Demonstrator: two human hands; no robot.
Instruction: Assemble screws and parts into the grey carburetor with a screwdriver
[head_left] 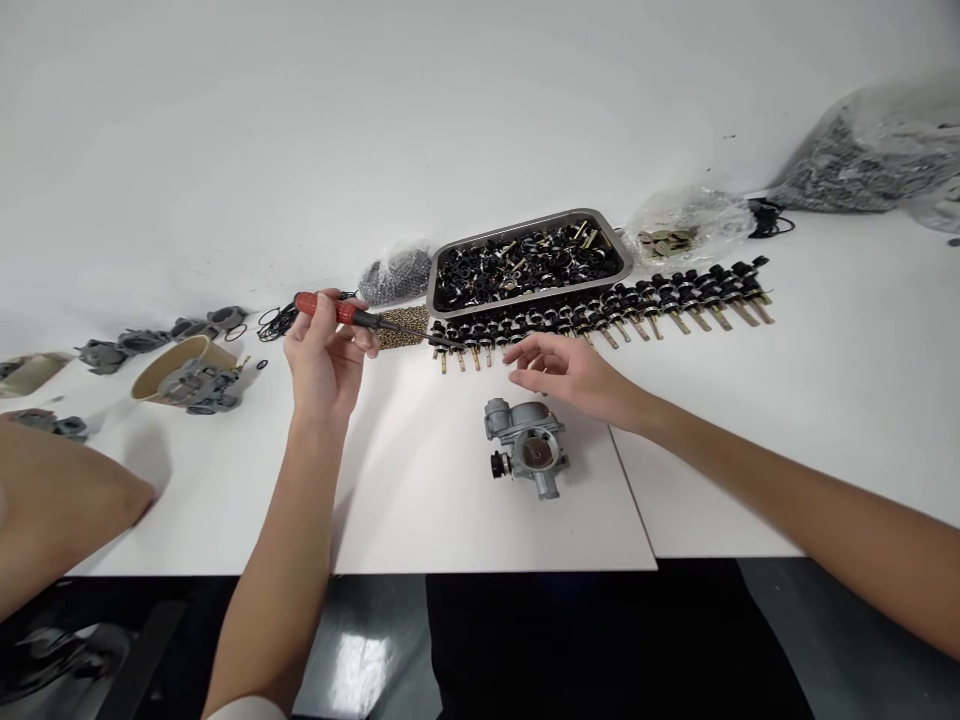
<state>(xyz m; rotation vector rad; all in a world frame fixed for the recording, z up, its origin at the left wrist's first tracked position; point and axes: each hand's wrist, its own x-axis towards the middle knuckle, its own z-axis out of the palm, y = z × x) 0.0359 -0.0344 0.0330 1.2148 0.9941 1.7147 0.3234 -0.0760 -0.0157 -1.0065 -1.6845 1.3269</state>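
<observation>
Gray metal part (529, 450) sits on desk (420, 490). Just beyond it, right hand (581, 378) hovers, fingers (540, 381) half open, nothing visibly held. Left hand (326, 360) closed around red screwdriver (345, 312). Farther: row of black-topped pieces (645, 302), then filled tray (525, 297).

**Red screwdriver (343, 311) in my left hand (322, 345)**

I hold it left of centre, shaft pointing right. At centre, my right hand (566, 375), fingers loosely bent, shows just above a grey metal part (521, 425). Upper centre, black fittings (686, 290) line the bench (420, 480) before a tray (536, 297).
</observation>
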